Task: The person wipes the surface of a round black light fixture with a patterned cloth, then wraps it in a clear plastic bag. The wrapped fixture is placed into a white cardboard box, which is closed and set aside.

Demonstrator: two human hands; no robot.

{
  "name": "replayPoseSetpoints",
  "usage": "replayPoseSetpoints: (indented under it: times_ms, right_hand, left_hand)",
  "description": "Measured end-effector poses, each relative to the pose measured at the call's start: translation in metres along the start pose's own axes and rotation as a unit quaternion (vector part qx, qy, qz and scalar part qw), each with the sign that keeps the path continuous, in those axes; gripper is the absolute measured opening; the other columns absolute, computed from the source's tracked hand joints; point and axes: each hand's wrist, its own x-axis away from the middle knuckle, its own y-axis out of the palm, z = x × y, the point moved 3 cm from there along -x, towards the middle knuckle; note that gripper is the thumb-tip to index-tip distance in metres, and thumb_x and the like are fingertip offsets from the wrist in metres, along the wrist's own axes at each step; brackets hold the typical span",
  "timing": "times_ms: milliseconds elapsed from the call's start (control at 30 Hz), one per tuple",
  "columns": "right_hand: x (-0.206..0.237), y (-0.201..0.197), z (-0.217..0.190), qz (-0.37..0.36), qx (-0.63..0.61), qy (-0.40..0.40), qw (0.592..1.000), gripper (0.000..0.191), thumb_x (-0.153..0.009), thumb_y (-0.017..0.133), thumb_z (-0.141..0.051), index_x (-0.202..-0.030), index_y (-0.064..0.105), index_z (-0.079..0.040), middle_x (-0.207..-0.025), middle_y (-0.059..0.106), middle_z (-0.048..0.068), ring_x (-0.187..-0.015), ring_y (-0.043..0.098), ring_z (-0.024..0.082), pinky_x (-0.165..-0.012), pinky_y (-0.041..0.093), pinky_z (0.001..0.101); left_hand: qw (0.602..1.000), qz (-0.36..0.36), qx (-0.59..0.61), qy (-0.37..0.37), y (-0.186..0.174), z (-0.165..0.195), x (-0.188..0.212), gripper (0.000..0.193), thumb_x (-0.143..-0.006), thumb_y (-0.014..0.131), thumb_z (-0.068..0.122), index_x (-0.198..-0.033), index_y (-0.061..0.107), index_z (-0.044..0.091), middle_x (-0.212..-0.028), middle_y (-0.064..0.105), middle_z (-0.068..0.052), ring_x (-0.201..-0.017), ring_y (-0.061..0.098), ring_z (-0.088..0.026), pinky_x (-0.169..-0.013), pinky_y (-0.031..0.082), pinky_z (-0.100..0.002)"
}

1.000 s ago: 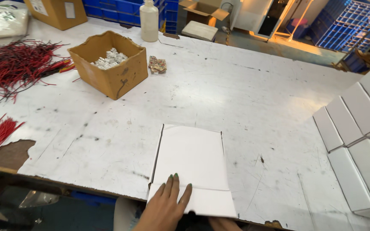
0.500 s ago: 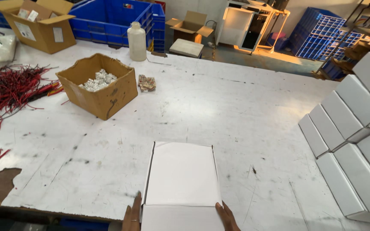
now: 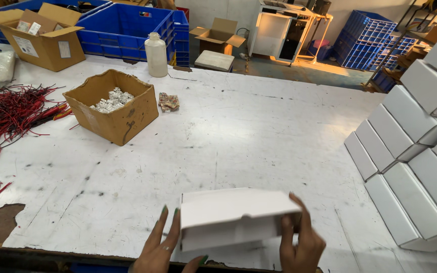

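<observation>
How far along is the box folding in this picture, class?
Done: a stack of folded white boxes stands at the table's right side. In hand: the left hand and right hand hold a white carton raised off the table, partly shaped. Left: its folding looks unfinished, and it has not joined the stack.

A white carton [image 3: 233, 217] sits at the near table edge, white cartons [image 3: 416, 151] stack at right, an open brown box [image 3: 112, 108] stands left of centre, a labelled brown box [image 3: 41, 40] far left, another open box [image 3: 217, 36] beyond the table.
</observation>
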Motion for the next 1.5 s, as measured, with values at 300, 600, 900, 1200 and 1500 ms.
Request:
replayPoseSetpoints:
  times_ms: [300, 600, 900, 1200, 1500]
  right_hand:
    - [-0.062, 0.007, -0.029, -0.043, 0.078, -0.031, 0.996, 0.023, -0.102, 0.052, -0.017, -0.117, 0.065, -0.006, -0.044, 0.053, 0.007, -0.033, 0.048, 0.017, -0.037, 0.037, 0.0368]
    - [-0.100, -0.012, -0.038, 0.004, 0.070, -0.077, 0.995, 0.031, -0.097, 0.064, -0.025, -0.071, 0.072, -0.010, -0.044, 0.057, -0.002, -0.032, 0.045, 0.011, -0.038, 0.031, 0.0307]
    - [-0.115, -0.011, -0.053, -0.032, 0.040, -0.049, 0.997, 0.034, -0.097, 0.066, -0.022, -0.066, 0.070, -0.008, -0.041, 0.055, 0.000, -0.033, 0.047, 0.010, -0.039, 0.031, 0.0284]
    - [-0.130, -0.025, -0.038, -0.090, -0.068, 0.010, 0.994, 0.028, -0.091, 0.073, -0.026, -0.076, 0.069, -0.002, -0.057, 0.065, 0.004, -0.049, 0.060, 0.010, -0.047, 0.044, 0.0234]
    - [-0.140, 0.032, -0.002, -0.206, -0.174, 0.094, 0.958, 0.034, -0.085, 0.078, -0.026, -0.108, 0.074, -0.001, -0.087, 0.076, 0.009, -0.065, 0.071, 0.012, -0.058, 0.061, 0.0274]
  left_hand:
    - [0.969, 0.117, 0.184, 0.114, -0.036, 0.048, -0.069, 0.129, -0.050, 0.097, 0.038, -0.152, 0.021, 0.015, -0.155, 0.036, -0.026, -0.142, 0.043, -0.040, -0.113, 0.035, -0.052]
    - [0.981, -0.013, 0.167, 0.099, -0.026, 0.036, -0.097, 0.118, -0.070, 0.084, 0.043, -0.162, 0.012, 0.023, -0.150, 0.038, -0.014, -0.137, 0.048, -0.035, -0.105, 0.052, -0.048]
    - [0.981, -0.043, 0.173, 0.082, -0.039, 0.041, -0.105, 0.104, -0.081, 0.072, 0.047, -0.163, 0.012, 0.023, -0.157, 0.036, -0.011, -0.139, 0.048, -0.034, -0.100, 0.056, -0.047]
    - [0.973, 0.018, 0.184, 0.137, -0.035, 0.045, -0.119, 0.110, -0.075, 0.081, 0.041, -0.156, 0.013, 0.012, -0.143, 0.039, -0.019, -0.132, 0.052, -0.036, -0.097, 0.054, -0.048]
    - [0.966, 0.005, 0.219, 0.138, -0.031, 0.040, -0.119, 0.112, -0.072, 0.084, 0.034, -0.159, 0.016, 0.014, -0.145, 0.040, -0.014, -0.135, 0.051, -0.032, -0.103, 0.047, -0.049]
